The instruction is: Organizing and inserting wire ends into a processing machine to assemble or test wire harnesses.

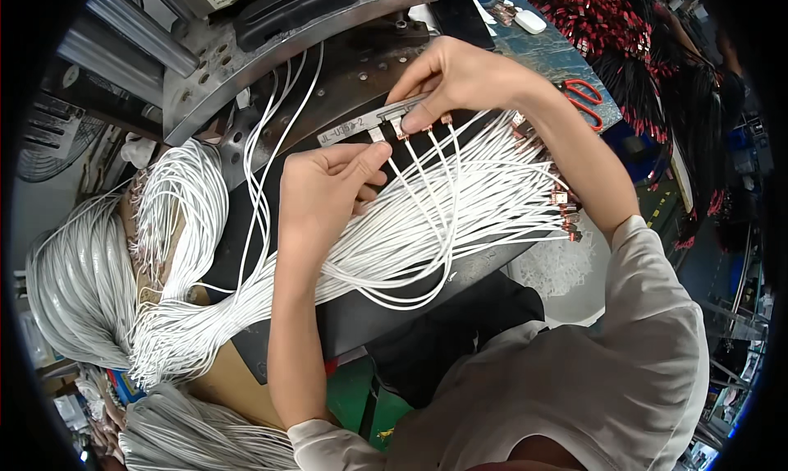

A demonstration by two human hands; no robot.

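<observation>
A flat metal bar (346, 132) with slots in it is held up over the black work surface. My right hand (464, 77) grips its right end, fingers behind and thumb in front, next to small copper-coloured cable connectors. My left hand (324, 188) is closed, thumb and forefinger pinching the end of a white cable (397, 170) just below the bar; a white piece shows at the fingertips. Other white cables hang from the connectors beside it and loop down. Beneath both hands lies a thick bundle of white cables (427, 204), its copper-coloured connectors (561, 198) toward the right.
A heavy metal press (304, 15) stands at the back left. Coiled grey-white cable (82, 282) and a folded white bundle (201, 192) lie left. Red-handled scissors (583, 101) and red-tipped black cables (591, 19) are at the right. A tub of clear pieces (558, 278) stands near my right arm.
</observation>
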